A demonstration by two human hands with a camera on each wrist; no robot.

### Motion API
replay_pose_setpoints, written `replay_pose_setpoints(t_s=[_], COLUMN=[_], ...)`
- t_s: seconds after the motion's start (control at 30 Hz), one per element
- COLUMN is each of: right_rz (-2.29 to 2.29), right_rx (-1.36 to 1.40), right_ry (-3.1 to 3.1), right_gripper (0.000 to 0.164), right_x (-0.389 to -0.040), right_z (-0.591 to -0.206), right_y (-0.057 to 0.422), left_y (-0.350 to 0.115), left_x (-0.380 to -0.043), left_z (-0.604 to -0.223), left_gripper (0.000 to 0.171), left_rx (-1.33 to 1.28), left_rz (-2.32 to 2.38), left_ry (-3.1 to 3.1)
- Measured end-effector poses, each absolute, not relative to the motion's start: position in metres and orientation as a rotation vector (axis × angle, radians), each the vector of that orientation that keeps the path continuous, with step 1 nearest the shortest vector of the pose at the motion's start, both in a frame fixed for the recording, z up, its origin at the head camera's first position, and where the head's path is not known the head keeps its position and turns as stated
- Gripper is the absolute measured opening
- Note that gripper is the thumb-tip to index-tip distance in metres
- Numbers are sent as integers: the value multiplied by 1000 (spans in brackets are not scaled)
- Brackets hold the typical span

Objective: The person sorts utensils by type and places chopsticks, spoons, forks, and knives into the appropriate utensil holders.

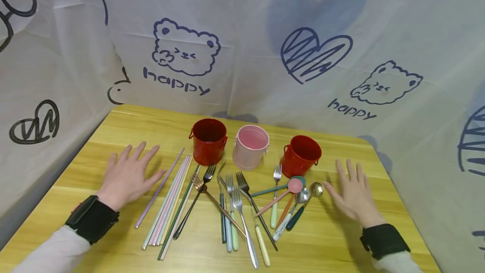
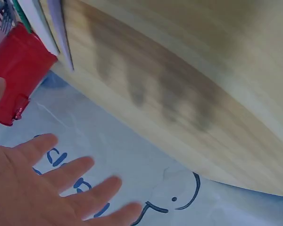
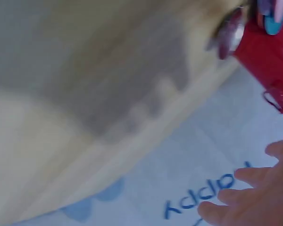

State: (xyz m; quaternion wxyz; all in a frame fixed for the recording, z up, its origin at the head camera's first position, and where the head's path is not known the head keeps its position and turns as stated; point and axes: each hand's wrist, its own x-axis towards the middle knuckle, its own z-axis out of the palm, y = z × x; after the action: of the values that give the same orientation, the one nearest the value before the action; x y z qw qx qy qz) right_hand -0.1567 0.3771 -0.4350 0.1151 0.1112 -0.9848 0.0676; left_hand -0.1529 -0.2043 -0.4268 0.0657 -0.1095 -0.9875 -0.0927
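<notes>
My left hand point(image 1: 129, 176) is spread with straight fingers at the table's left, holding nothing. Nearest to it lies a purple chopstick point(image 1: 159, 188), beside a row of pastel and green chopsticks point(image 1: 172, 201). In the middle, several forks point(image 1: 236, 199) with dark, silver and coloured handles lie in a loose overlapping group. Spoons follow on the right, among them a pink spoon point(image 1: 294, 186) and a gold-bowled spoon point(image 1: 316, 189) with a dark green handle. Fingers extended, my right hand point(image 1: 352, 193) is just right of the gold spoon and grips nothing.
Behind the cutlery stand a red bucket point(image 1: 209, 142) at left, a pink bucket point(image 1: 250, 148) in the middle and another red bucket point(image 1: 300, 155) at right, tilted-looking in view. A white cloth point(image 1: 250, 20) with drawings hangs behind the wooden table point(image 1: 75, 172).
</notes>
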Motion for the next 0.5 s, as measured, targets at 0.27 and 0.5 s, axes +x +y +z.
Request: replay_pose_setpoints(t_s=[0.27, 0.5], right_rz=[322, 600], right_rx=[532, 653], right_ry=[-2577, -2398], right_gripper=[78, 69], right_x=[-172, -190], right_z=[-403, -383], right_y=[331, 246], left_y=[-198, -193], left_x=[-149, -150], left_z=[-424, -421], left_gripper=[43, 23], left_rx=[-362, -339], left_rz=[-432, -545], left_ry=[-2972, -3056])
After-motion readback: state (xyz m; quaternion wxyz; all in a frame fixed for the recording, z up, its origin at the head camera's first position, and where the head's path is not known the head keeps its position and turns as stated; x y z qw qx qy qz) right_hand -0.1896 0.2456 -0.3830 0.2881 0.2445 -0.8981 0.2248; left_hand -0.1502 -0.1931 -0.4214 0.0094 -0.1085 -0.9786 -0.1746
